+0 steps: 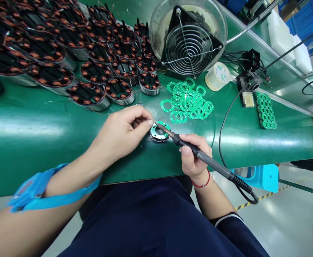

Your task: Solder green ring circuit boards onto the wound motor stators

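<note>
Beyond the dark blue garment point(151, 217), both forearms reach forward and converge over the bench edge. The left one comes in from the lower left, a blue wrist strap point(33, 191) around it; the right, with a red bracelet point(203, 183) at the wrist, angles up from the lower right.

The right hand point(195, 153) is closed in a pen-like grip around a soldering iron point(212, 162), whose handle slants back over the wrist while its tip meets the near stator point(156, 135). The left hand point(126, 128) arches palm down, thumb and index fingertip pinched together at that stator's left rim; whether a wire lies between them is too small to tell. The stator lies flat on the bench between the hands, topped by a green ring-shaped board.

The green workbench point(51, 150) shines with reflected light. Past the hands lie a heap of loose ring boards point(190, 101) and, left of it, rows of copper-wound stators point(119, 91). A tape roll point(218, 76) stands beside a grilled fan point(190, 53); a board panel point(266, 110) lies far right. Below the bench, a blue stool point(269, 177) stands on the pale floor; blue crates point(308, 32) sit at upper right.
</note>
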A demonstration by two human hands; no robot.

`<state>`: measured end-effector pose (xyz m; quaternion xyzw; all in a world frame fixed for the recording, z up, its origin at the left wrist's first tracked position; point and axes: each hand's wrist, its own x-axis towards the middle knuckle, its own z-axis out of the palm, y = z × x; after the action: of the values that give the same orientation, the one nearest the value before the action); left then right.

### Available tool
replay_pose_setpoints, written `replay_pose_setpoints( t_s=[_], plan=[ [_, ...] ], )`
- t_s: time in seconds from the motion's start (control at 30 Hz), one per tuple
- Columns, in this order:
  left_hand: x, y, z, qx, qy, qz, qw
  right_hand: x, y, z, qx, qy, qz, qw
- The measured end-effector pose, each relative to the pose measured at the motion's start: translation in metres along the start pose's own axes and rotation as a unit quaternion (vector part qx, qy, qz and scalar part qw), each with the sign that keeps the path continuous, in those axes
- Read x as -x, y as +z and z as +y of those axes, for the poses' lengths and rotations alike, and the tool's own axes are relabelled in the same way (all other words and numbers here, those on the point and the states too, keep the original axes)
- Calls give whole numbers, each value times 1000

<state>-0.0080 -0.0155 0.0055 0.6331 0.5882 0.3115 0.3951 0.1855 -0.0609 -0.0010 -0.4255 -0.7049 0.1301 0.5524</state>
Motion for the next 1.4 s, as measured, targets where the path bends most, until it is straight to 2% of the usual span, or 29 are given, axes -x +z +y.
replay_pose_setpoints(
  t_s=[0.2,0.33,0.43,0.53,0.6,0.73,0.8,0.87,0.97,1.07,1.23,1.3,1.4],
  plan=[
    [1,1,4,-7,21,17,1000,7,-1,3,-3,10,-6,1000],
    [2,0,7,-21,49,25,998,11,4,9,-18,64,-32,997],
    [2,0,7,-35,62,26,997,3,7,9,20,86,-124,988],
    [2,1,6,-50,60,22,997,-6,10,9,63,52,-246,966],
    [1,2,4,-51,43,13,998,-9,11,11,75,34,-280,956],
    [0,-1,-6,24,-16,-48,998,-7,9,19,80,51,-259,961],
    [0,-4,-11,29,-13,-99,995,-5,6,22,84,61,-232,967],
    [0,-7,-13,-12,13,-137,990,-2,2,24,81,64,-220,970],
    [0,-10,-12,-53,49,-107,992,2,0,25,82,55,-216,971],
    [1,-10,-9,-11,49,-70,996,5,3,23,102,32,-222,969],
    [1,-6,-5,111,-49,-112,986,4,12,14,135,-29,-242,960],
    [0,-6,-5,134,-58,-113,983,-1,14,9,144,-64,-253,954],
    [-1,-8,-2,135,-40,-111,984,-9,15,1,167,-115,-307,930]
  ],
)
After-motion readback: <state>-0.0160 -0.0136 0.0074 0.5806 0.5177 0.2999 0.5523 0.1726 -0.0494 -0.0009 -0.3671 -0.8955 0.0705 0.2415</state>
